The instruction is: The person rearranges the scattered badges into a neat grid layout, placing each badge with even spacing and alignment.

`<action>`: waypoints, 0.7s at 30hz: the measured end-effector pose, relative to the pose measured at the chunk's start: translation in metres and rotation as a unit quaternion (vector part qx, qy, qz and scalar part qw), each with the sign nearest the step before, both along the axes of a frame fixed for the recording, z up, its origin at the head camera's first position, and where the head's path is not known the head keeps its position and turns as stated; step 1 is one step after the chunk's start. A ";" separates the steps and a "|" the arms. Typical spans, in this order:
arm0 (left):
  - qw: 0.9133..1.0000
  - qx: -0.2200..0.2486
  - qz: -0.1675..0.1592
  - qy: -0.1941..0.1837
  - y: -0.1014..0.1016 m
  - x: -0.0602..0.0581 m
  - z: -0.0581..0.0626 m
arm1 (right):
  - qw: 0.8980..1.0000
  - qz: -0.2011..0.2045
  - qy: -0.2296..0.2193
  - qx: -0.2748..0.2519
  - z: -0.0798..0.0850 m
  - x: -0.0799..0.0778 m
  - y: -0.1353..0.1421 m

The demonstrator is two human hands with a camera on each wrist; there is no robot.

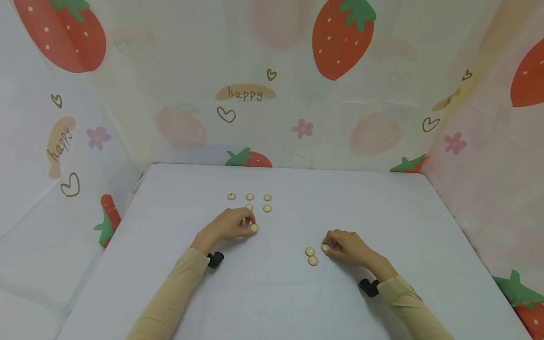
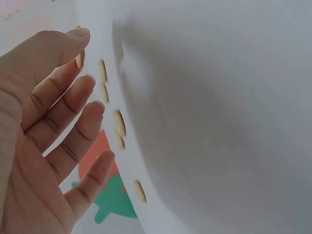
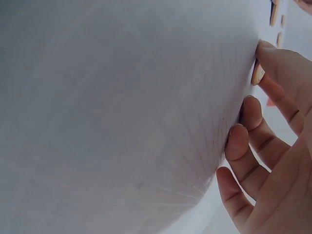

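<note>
My left hand [image 1: 229, 224] pinches a pale wooden button [image 1: 254, 228] between thumb and index finger; the left wrist view shows that button [image 2: 80, 59] edge-on, with the other fingers loosely spread. Just beyond these fingers lie two buttons side by side, the left one [image 1: 249, 207] partly covered by the hand. Behind them is a row of three, with one button [image 1: 250, 196] in its middle. On the right, my right hand [image 1: 349, 246] pinches another button [image 1: 325, 247] at the table surface, its thumb and index finger around the disc [image 3: 257, 73]. Two more buttons [image 1: 310, 251] lie touching just left of it.
A white cloth covers the table [image 1: 272, 302]. Strawberry-printed curtains [image 1: 306, 94] hang at the back and both sides. Each wrist bears a small black camera [image 1: 216, 260], below beige sleeves [image 1: 170, 297].
</note>
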State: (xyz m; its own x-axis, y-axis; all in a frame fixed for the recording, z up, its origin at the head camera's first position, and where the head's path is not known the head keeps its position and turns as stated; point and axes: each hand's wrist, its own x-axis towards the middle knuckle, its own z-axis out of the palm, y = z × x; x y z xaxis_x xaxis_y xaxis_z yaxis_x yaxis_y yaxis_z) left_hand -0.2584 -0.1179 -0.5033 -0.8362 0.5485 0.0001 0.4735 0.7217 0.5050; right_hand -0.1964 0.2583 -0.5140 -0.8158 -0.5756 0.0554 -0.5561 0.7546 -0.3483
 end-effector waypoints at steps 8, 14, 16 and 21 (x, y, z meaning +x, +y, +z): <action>1.000 -0.005 0.010 -0.003 -0.016 -0.005 0.002 | 1.000 -0.001 0.001 0.006 -0.001 0.000 0.000; 1.000 -0.009 0.019 0.003 -0.027 -0.011 0.001 | 1.000 -0.003 0.000 0.010 0.001 0.000 0.000; 1.000 -0.008 0.021 0.004 -0.030 -0.012 0.001 | 1.000 -0.003 -0.002 0.012 0.001 0.000 -0.001; 0.999 -0.002 0.026 0.020 -0.038 -0.017 -0.003 | 1.000 -0.003 -0.002 0.007 0.002 0.001 -0.001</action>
